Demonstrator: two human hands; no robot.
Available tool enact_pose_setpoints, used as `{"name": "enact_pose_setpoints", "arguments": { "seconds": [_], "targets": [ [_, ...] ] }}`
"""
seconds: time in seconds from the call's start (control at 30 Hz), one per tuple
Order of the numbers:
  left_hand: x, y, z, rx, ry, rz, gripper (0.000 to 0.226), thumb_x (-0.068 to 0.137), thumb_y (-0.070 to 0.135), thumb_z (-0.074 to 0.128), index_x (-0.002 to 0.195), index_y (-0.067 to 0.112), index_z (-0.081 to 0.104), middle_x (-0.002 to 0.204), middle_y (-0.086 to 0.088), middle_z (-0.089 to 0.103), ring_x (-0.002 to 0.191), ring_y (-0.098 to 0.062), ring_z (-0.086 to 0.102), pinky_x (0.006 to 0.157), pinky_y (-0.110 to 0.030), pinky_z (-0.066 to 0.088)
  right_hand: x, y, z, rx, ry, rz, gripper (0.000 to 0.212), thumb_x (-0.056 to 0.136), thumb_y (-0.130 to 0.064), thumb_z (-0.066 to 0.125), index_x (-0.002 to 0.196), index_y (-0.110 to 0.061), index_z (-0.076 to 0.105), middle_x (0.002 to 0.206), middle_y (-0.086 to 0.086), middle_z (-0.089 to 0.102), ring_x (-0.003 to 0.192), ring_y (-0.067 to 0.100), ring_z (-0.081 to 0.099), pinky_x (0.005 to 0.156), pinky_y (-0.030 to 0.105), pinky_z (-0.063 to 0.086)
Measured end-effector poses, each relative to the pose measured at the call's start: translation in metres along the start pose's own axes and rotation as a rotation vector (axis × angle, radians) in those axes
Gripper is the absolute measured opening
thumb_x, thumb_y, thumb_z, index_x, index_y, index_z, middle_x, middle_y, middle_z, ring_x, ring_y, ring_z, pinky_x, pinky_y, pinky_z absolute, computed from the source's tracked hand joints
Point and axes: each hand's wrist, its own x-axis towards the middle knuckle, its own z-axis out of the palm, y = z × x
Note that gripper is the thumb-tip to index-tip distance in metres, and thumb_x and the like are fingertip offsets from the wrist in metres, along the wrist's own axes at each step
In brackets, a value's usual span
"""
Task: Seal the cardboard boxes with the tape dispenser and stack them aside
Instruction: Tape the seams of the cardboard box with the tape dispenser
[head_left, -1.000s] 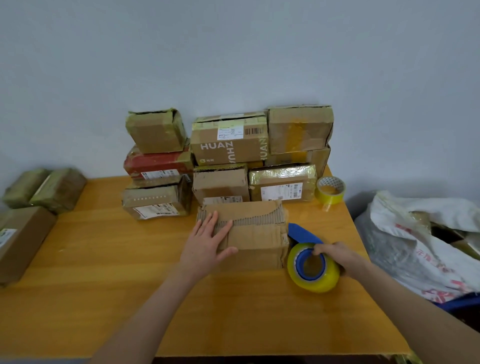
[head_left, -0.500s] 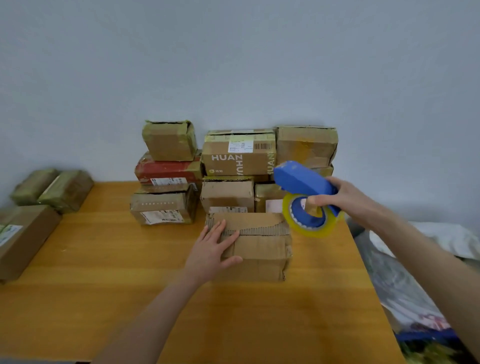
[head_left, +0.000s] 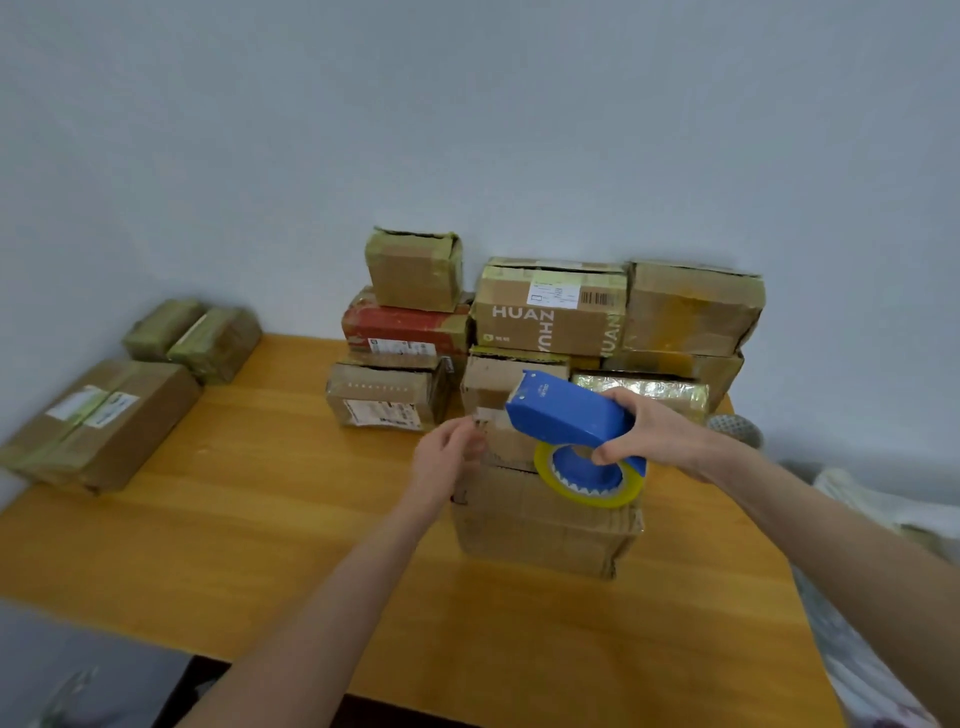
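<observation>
In the head view, our right hand (head_left: 655, 432) was clamped round the blue tape dispenser (head_left: 566, 411), holding it in the air just above the worn cardboard box (head_left: 540, 525) on the table (head_left: 260, 519). We judged the dispenser light and rigid, best gripped by its body. Our left hand (head_left: 445, 460) was curled at its front end — blur hid whether it pinched any tape.

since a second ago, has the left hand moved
Yes. The left hand has lifted off the box top, up toward the dispenser front.
</observation>
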Motion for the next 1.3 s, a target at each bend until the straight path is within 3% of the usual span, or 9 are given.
{"name": "enact_pose_setpoints", "arguments": {
  "seconds": [0.1, 0.2, 0.3, 0.47, 0.6, 0.7, 1.0, 1.3],
  "targets": [
    [0.007, 0.017, 0.002, -0.327, -0.069, -0.264, 0.058, 0.095, 0.046, 0.051, 0.132, 0.001, 0.049, 0.123, -0.015, 0.062, 0.105, -0.025, 0.064, 0.089, -0.038, 0.055, 0.002, 0.001, 0.0, -0.02, -0.01, -0.003, 0.053, 0.073, -0.006, 0.078, 0.116, -0.023, 0.052, 0.111, 0.004, 0.057, 0.097, 0.018, 0.062, 0.079, 0.027, 0.052],
    [0.01, 0.025, 0.008, -0.295, -0.125, -0.371, 0.059, 0.087, 0.055, 0.059, 0.117, 0.004, 0.057, 0.112, -0.011, 0.068, 0.1, -0.023, 0.066, 0.081, -0.034, 0.057, 0.002, 0.002, 0.0, -0.029, -0.025, 0.0, 0.053, 0.074, -0.007, 0.078, 0.116, -0.025, 0.051, 0.111, 0.004, 0.056, 0.097, 0.018, 0.061, 0.078, 0.026, 0.052],
    [0.016, 0.03, 0.014, -0.281, -0.066, -0.346, 0.04, 0.087, 0.046, 0.065, 0.101, 0.009, 0.068, 0.092, -0.004, 0.073, 0.085, -0.016, 0.066, 0.071, -0.028, 0.052, 0.003, 0.002, -0.001, -0.052, -0.026, -0.009, 0.054, 0.074, -0.008, 0.078, 0.117, -0.023, 0.05, 0.109, 0.003, 0.056, 0.096, 0.018, 0.062, 0.076, 0.025, 0.052],
    [0.018, 0.03, 0.011, -0.162, -0.028, -0.223, 0.013, 0.09, 0.021, 0.065, 0.085, 0.011, 0.071, 0.066, 0.003, 0.065, 0.067, -0.012, 0.054, 0.062, -0.023, 0.046, 0.004, -0.003, 0.002, -0.115, -0.019, -0.039, 0.055, 0.073, -0.011, 0.079, 0.119, -0.022, 0.05, 0.108, 0.001, 0.056, 0.096, 0.017, 0.061, 0.078, 0.027, 0.053],
    [0.019, 0.028, 0.005, -0.036, 0.076, -0.155, 0.017, 0.093, 0.019, 0.062, 0.079, 0.013, 0.069, 0.069, 0.0, 0.064, 0.066, -0.011, 0.053, 0.056, -0.02, 0.046, 0.008, -0.014, 0.006, -0.258, 0.029, -0.148, 0.049, 0.073, -0.02, 0.081, 0.111, -0.029, 0.052, 0.101, -0.005, 0.057, 0.089, 0.015, 0.061, 0.071, 0.026, 0.05],
    [0.019, 0.023, 0.002, 0.019, 0.105, -0.126, 0.015, 0.093, 0.022, 0.062, 0.081, 0.015, 0.069, 0.072, 0.0, 0.063, 0.068, -0.011, 0.053, 0.056, -0.02, 0.045, 0.011, -0.023, 0.006, -0.348, 0.02, -0.214, 0.05, 0.071, -0.024, 0.081, 0.113, -0.032, 0.053, 0.101, -0.006, 0.059, 0.09, 0.014, 0.061, 0.073, 0.028, 0.053],
    [0.024, -0.006, -0.047, -0.017, 0.316, -0.196, 0.026, 0.091, 0.019, 0.065, 0.067, 0.01, 0.064, 0.068, 0.001, 0.059, 0.063, -0.012, 0.051, 0.05, -0.024, 0.043, 0.003, -0.025, -0.01, -0.448, -0.016, -0.15, 0.058, 0.055, -0.043, 0.071, 0.108, -0.032, 0.054, 0.097, -0.007, 0.058, 0.089, 0.014, 0.06, 0.073, 0.028, 0.052],
    [0.03, -0.041, -0.034, 0.096, 0.326, -0.262, 0.026, 0.093, 0.025, 0.062, 0.071, 0.011, 0.065, 0.072, -0.002, 0.062, 0.062, -0.016, 0.051, 0.058, -0.03, 0.045, 0.006, -0.022, 0.002, -0.551, 0.002, -0.147, 0.052, 0.069, -0.039, 0.08, 0.112, -0.036, 0.052, 0.098, -0.01, 0.058, 0.088, 0.012, 0.059, 0.079, 0.039, 0.056]
  ]
}}
